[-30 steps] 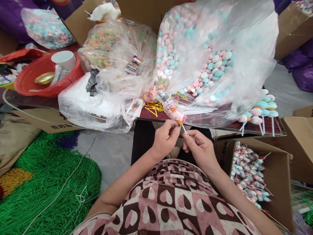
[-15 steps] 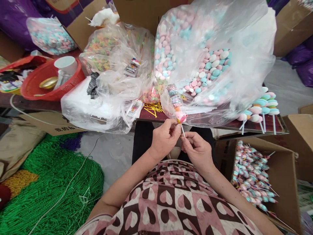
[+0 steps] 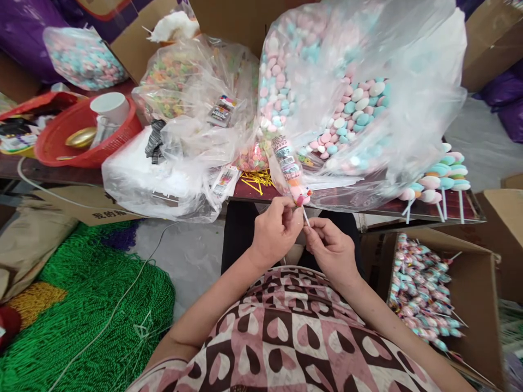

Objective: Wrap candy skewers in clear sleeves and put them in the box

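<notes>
White stick (image 3: 306,217): right hand (image 3: 332,245) seems to have its lower end, thumb and finger pinched together
Wrapper neck (image 3: 300,201): left hand (image 3: 277,227) pinched tight there, other fingers curled in
Wrapped pop (image 3: 287,164): tilted out past both hands, over the table (image 3: 244,193) edge; gathered, probably not fastened yet
Yellow ties (image 3: 258,182): loose just beside it
Bare pops (image 3: 438,177): right corner, so some left imo
Cardboard box (image 3: 474,291): heap of finished-looking ones (image 3: 423,296), so loads done

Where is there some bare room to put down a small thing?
Free: the grey floor between the green heap and the dark trousers; also a narrow strip of table before the yellow ties. Crowded: the table behind them, filled by candy bags.
</notes>
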Action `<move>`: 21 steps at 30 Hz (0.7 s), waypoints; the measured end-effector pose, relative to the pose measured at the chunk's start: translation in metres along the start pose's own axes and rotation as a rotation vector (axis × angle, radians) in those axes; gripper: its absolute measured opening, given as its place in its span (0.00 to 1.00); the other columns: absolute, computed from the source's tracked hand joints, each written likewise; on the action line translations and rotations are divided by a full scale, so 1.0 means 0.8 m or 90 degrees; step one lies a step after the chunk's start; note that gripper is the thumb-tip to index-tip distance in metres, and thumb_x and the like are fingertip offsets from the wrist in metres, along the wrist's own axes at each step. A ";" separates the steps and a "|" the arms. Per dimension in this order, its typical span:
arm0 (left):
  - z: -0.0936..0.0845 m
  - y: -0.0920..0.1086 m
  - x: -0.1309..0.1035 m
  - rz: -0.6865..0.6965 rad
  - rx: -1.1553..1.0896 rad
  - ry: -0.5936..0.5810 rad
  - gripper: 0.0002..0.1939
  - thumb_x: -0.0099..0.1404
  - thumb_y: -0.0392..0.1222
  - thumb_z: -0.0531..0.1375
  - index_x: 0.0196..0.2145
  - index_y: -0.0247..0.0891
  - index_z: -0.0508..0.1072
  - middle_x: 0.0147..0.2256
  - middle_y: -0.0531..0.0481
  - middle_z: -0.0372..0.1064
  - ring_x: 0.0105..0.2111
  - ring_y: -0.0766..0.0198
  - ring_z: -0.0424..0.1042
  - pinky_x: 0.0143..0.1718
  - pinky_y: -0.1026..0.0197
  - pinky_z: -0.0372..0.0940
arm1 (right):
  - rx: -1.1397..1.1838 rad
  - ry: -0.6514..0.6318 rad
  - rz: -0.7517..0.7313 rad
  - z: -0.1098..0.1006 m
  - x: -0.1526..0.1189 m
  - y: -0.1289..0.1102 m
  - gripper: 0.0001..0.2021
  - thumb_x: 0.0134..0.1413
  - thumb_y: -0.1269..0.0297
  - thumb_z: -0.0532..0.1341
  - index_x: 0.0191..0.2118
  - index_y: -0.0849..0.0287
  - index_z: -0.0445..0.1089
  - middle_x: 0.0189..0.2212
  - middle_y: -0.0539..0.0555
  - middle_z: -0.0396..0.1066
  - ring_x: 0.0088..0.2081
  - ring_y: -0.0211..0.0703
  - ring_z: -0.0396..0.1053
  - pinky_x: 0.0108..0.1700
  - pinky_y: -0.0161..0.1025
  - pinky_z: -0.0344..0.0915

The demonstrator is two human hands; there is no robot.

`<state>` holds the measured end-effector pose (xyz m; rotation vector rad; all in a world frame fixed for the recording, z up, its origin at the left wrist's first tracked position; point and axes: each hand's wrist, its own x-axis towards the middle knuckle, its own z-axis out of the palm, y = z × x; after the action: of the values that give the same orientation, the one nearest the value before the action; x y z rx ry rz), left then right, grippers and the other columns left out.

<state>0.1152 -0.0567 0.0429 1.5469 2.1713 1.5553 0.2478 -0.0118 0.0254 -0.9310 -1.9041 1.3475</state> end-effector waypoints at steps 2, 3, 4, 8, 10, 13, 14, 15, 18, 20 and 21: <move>-0.001 0.001 0.002 0.008 0.007 0.028 0.09 0.64 0.46 0.59 0.36 0.39 0.64 0.24 0.59 0.61 0.19 0.74 0.59 0.24 0.71 0.57 | -0.101 0.017 -0.049 0.000 0.001 0.001 0.08 0.61 0.60 0.57 0.39 0.57 0.69 0.19 0.45 0.66 0.20 0.34 0.62 0.25 0.33 0.59; -0.001 0.002 0.004 0.010 0.011 0.031 0.10 0.64 0.47 0.59 0.36 0.39 0.64 0.24 0.59 0.61 0.20 0.74 0.60 0.24 0.71 0.57 | -0.147 0.024 -0.079 0.000 0.001 0.002 0.07 0.61 0.61 0.56 0.39 0.57 0.69 0.19 0.46 0.68 0.20 0.35 0.64 0.25 0.33 0.59; -0.002 0.001 0.005 0.009 0.013 0.030 0.10 0.65 0.47 0.58 0.36 0.39 0.64 0.25 0.58 0.63 0.21 0.74 0.62 0.25 0.71 0.58 | -0.189 0.031 -0.109 0.000 0.002 0.004 0.07 0.61 0.62 0.56 0.39 0.57 0.70 0.20 0.47 0.70 0.21 0.35 0.65 0.25 0.33 0.59; -0.002 -0.004 0.007 -0.024 0.022 0.009 0.07 0.67 0.45 0.55 0.36 0.39 0.64 0.30 0.54 0.68 0.26 0.72 0.69 0.29 0.69 0.62 | -0.323 0.066 -0.196 0.000 0.007 0.011 0.08 0.61 0.64 0.55 0.38 0.58 0.71 0.21 0.48 0.72 0.20 0.36 0.67 0.24 0.33 0.57; -0.002 -0.008 0.008 -0.046 0.042 -0.001 0.05 0.66 0.43 0.56 0.36 0.40 0.64 0.30 0.54 0.69 0.27 0.71 0.70 0.29 0.69 0.61 | -0.351 0.074 -0.201 0.000 0.008 0.014 0.08 0.62 0.63 0.55 0.38 0.59 0.71 0.20 0.48 0.72 0.19 0.36 0.66 0.23 0.34 0.56; -0.002 -0.012 0.012 -0.073 0.084 -0.020 0.04 0.64 0.41 0.56 0.35 0.40 0.65 0.29 0.54 0.71 0.26 0.69 0.70 0.29 0.67 0.61 | -0.321 0.079 -0.171 -0.001 0.008 0.014 0.09 0.62 0.61 0.56 0.39 0.58 0.71 0.19 0.47 0.70 0.18 0.36 0.65 0.23 0.33 0.57; -0.003 -0.013 0.013 -0.078 0.094 -0.029 0.03 0.64 0.41 0.56 0.35 0.40 0.66 0.29 0.53 0.71 0.27 0.69 0.71 0.30 0.67 0.61 | -0.296 0.079 -0.153 -0.001 0.007 0.013 0.09 0.62 0.61 0.56 0.39 0.58 0.71 0.18 0.46 0.68 0.19 0.36 0.65 0.24 0.33 0.57; -0.004 -0.014 0.014 -0.080 0.101 -0.038 0.03 0.64 0.40 0.55 0.35 0.40 0.66 0.29 0.53 0.72 0.27 0.68 0.71 0.30 0.67 0.61 | -0.266 0.078 -0.130 -0.002 0.006 0.012 0.09 0.62 0.60 0.56 0.39 0.58 0.71 0.18 0.46 0.67 0.19 0.36 0.65 0.25 0.33 0.58; -0.005 -0.016 0.016 -0.080 0.119 -0.058 0.03 0.64 0.38 0.54 0.36 0.39 0.68 0.30 0.52 0.73 0.27 0.68 0.71 0.31 0.66 0.61 | -0.159 0.069 -0.057 -0.002 0.003 0.011 0.09 0.61 0.58 0.57 0.41 0.57 0.69 0.17 0.44 0.65 0.19 0.35 0.63 0.26 0.33 0.60; -0.005 -0.016 0.016 -0.076 0.136 -0.071 0.04 0.64 0.37 0.54 0.35 0.39 0.68 0.29 0.52 0.73 0.26 0.67 0.70 0.30 0.66 0.60 | -0.081 0.055 -0.019 -0.002 0.002 0.011 0.10 0.61 0.57 0.57 0.41 0.56 0.69 0.17 0.43 0.62 0.19 0.35 0.61 0.25 0.33 0.59; -0.005 -0.016 0.017 -0.071 0.144 -0.076 0.04 0.64 0.37 0.53 0.34 0.39 0.68 0.28 0.52 0.72 0.26 0.67 0.70 0.30 0.65 0.59 | -0.042 0.047 -0.005 -0.001 0.002 0.011 0.10 0.61 0.57 0.57 0.41 0.56 0.68 0.17 0.43 0.61 0.19 0.34 0.60 0.25 0.33 0.59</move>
<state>0.0976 -0.0497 0.0419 1.5000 2.3878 1.1892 0.2495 -0.0078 0.0175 -0.9919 -1.9038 1.2355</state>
